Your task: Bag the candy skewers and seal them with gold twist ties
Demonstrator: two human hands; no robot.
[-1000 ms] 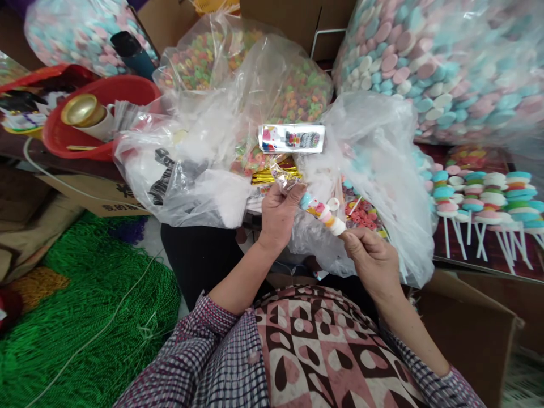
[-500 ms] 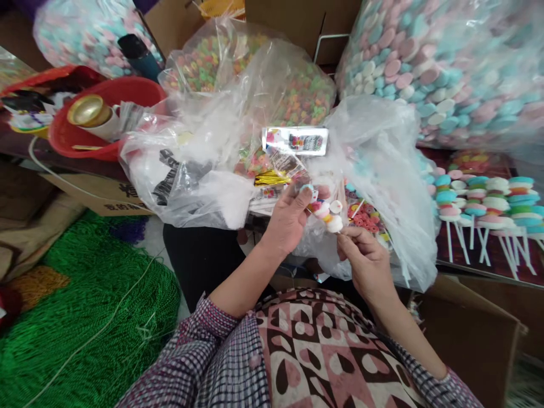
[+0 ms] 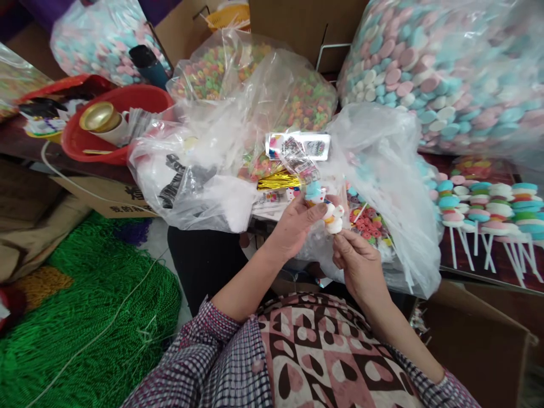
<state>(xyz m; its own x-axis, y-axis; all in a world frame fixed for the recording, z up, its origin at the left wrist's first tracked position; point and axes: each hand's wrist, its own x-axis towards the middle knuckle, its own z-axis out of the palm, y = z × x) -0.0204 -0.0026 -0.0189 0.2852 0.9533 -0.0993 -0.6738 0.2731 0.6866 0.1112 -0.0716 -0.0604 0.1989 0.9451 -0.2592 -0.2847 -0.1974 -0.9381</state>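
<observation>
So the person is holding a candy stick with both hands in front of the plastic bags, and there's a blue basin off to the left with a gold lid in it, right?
Not quite: the basin is red, not blue, as the head view shows. The rest holds: left hand and right hand hold the candy stick in front of the plastic bags, and a gold lid sits in the basin on the left.

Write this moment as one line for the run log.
left hand: holds candy skewer in clear wrapper | right hand: pinches skewer's lower end | behind: gold twist ties

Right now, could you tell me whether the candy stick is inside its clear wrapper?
Inside: the clear wrapper covers the candy stick, held by left hand and right hand.
</observation>
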